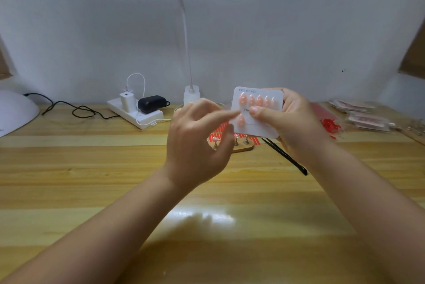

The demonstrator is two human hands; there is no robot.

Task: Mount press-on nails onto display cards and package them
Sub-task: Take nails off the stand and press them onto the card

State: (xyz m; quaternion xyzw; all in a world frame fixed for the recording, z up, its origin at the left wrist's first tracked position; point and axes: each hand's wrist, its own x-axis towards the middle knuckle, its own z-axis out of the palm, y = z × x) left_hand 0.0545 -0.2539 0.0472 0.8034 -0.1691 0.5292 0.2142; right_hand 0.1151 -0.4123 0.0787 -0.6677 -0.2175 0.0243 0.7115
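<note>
Six pink nails (252,100) sat mounted on display card (257,112) | right hand (296,120) gripped card above surface (92,168) | left hand (197,136) pointing, holding nothing | lower row unfilled; nails remained on stand (239,144); packaging pending

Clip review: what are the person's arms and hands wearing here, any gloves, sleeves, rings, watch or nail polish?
Both forearms are bare up to the frame edge, with no sleeves in view. The left hand and right hand wear no gloves, and no rings, watch or bracelet show on the visible sides. The fingers have short nails that look unpainted, though the picture is somewhat blurred there.
</note>
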